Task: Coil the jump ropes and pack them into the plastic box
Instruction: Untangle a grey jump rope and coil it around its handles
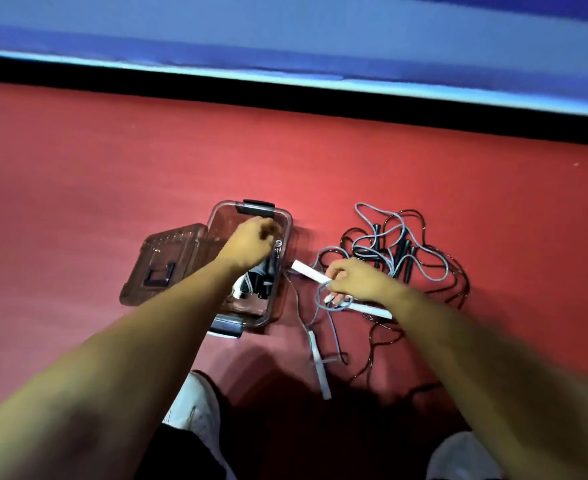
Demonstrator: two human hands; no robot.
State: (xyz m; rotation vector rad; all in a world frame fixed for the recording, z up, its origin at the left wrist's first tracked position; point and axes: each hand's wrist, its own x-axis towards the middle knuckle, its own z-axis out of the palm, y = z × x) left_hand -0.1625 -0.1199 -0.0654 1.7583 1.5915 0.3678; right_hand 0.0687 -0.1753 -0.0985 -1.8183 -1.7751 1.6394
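The step in hand is coiling and packing. The plastic box (228, 216) stands open on the red floor (112, 168), and its lid (168, 261) lies flat against its left side. Inside, at the end nearer the person, sits a packed rope (264, 278) with dark handles, so I judge the task to be partly done.

The left hand (251, 242) hangs over the middle of the box with its fingers curled. Whether they pinch anything I cannot tell, as the knuckles hide the fingertips. Just right of the box, the right hand (354, 278) grips a white handle (311, 273) together with a few loops of grey rope (323, 303). That handle points back toward the box wall, and a second white handle (372, 310) pokes out beneath the wrist.

The next move probably calls for tightening those loops into a bundle small enough for the free far end of the box. The left hand would likely have to clear the opening or steady the wall first.

Further right of the box lies the rope tangle (424, 271), grey and dark cords crossing over several black handles (403, 251). Some cords run from it toward the right hand, so they may drag or snag when the bundle lifts. Nearer the person than the box lie crossed white handles (318, 358), with thin cord trailing to them. A white shoe (195, 403) sits below the box's near latch.
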